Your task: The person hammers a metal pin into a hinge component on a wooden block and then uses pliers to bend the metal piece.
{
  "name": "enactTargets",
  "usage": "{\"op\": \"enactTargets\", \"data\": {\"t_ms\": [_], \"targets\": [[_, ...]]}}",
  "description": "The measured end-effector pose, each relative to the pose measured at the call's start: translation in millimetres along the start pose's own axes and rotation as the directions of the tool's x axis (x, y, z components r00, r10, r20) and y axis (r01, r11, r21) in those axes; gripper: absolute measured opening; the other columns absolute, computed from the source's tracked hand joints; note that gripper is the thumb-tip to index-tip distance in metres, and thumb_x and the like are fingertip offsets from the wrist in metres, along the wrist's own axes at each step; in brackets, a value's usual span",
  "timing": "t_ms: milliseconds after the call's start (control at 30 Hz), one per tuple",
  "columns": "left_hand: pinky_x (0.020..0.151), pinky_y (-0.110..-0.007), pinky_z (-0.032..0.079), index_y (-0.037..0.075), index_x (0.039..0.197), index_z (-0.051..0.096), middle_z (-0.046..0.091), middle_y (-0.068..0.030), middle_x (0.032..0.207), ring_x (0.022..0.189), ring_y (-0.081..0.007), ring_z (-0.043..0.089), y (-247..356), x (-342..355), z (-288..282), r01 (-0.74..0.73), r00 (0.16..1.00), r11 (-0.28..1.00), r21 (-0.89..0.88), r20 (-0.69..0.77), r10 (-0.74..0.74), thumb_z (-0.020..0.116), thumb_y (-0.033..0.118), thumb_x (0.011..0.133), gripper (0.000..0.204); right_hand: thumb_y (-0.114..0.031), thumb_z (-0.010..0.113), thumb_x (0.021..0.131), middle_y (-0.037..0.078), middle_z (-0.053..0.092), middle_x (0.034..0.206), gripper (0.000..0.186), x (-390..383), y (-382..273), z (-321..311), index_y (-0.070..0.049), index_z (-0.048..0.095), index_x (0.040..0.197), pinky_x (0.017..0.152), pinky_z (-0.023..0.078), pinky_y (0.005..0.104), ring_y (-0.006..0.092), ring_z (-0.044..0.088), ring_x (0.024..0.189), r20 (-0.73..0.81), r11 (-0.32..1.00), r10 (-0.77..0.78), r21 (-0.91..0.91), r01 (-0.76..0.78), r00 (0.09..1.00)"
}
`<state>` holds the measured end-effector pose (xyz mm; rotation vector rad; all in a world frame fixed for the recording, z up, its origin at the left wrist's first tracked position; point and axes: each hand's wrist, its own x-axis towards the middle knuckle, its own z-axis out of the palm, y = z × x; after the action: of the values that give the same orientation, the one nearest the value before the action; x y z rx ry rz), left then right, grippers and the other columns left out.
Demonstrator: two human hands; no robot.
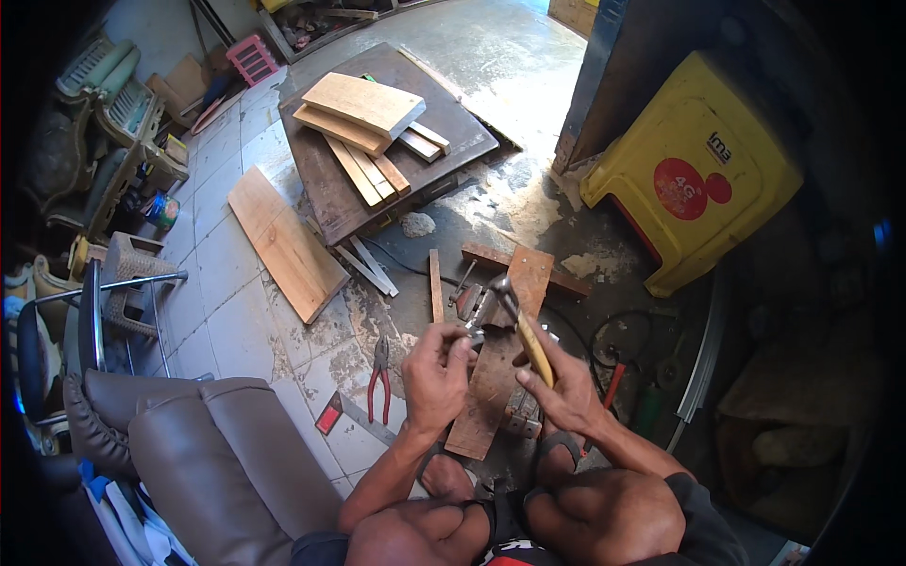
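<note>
My right hand [562,387] grips a hammer by its yellow wooden handle [534,349], its metal head [502,291] raised over a worn brown board [472,424]. To its left, my left hand [439,377] has its fingers closed at a small shiny metal piece [476,334], partly hidden by them. The board lies between my feet, crossing another wooden piece at its far end, with metal parts [462,300] beside it. Red-handled pliers [380,387] and a red-handled square [332,410] lie on the floor left of my left hand. A narrow wood strip [435,283] lies just beyond it.
A low dark table [340,217] bears stacked planks [363,99]; a loose plank [283,241] lies left of it. A brown padded seat [208,462], piled chairs [113,104], a tilted yellow plastic stool [694,160] and cables [604,330] surround me.
</note>
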<state>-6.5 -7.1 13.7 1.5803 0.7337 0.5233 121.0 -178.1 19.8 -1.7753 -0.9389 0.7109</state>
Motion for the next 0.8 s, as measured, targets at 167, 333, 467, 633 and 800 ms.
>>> {"op": "enactTargets", "data": {"t_ms": [167,333,467,633,800], "targets": [[0.075,-0.027,0.058,-0.006,0.113,0.062,0.069,-0.0086,0.096,0.083,-0.0128,0.07,-2,-8,5,-0.011,0.988,0.998,-0.058,0.156,0.02,0.063,0.002,0.102,0.014,-0.003,0.074,0.092,0.015,0.075,0.105,0.078,37,-17,0,-0.013,0.04,0.161,0.086,0.057,0.0338,0.0205,0.074,0.096,-0.095,0.977,-0.173,0.112,0.183,0.98],[0.079,-0.027,0.058,-0.008,0.114,0.063,0.07,-0.0098,0.1,0.089,-0.0126,0.07,11,-10,12,0.079,0.994,0.949,-0.306,0.097,-0.051,0.066,0.009,0.102,0.021,0.002,0.07,0.092,0.019,0.074,0.11,0.075,38,-15,4,-0.011,0.04,0.16,0.085,0.058,0.0361,0.0264,0.076,0.097,-0.089,0.983,-0.17,0.06,0.176,0.981],[0.083,-0.028,0.057,-0.007,0.117,0.064,0.072,-0.01,0.101,0.092,-0.0121,0.069,10,-13,-1,0.233,0.935,0.947,-0.221,0.318,-0.156,0.067,0.016,0.103,0.027,0.003,0.07,0.092,0.022,0.072,0.115,0.074,33,-14,8,-0.011,0.041,0.159,0.084,0.058,0.0368,0.0298,0.076,0.102,-0.142,0.97,-0.231,0.047,0.24,0.962],[0.082,-0.028,0.055,-0.005,0.113,0.069,0.076,-0.0091,0.097,0.09,-0.0128,0.07,9,-14,-1,0.131,0.953,0.988,-0.079,0.284,-0.103,0.067,0.016,0.102,0.024,0.001,0.069,0.093,0.023,0.072,0.121,0.075,35,-20,5,-0.011,0.038,0.16,0.089,0.057,0.0364,0.0306,0.075,0.105,-0.098,0.97,-0.233,0.049,0.239,0.968],[0.075,-0.031,0.055,-0.004,0.107,0.072,0.076,-0.0131,0.094,0.085,-0.0192,0.073,11,-15,1,-0.033,0.981,0.998,0.049,0.191,0.023,0.069,0.009,0.098,0.016,-0.006,0.068,0.097,0.024,0.071,0.122,0.073,38,-22,-1,-0.012,0.034,0.162,0.095,0.055,0.0391,0.0313,0.073,0.111,-0.028,0.992,-0.045,0.121,0.048,0.999]]}}
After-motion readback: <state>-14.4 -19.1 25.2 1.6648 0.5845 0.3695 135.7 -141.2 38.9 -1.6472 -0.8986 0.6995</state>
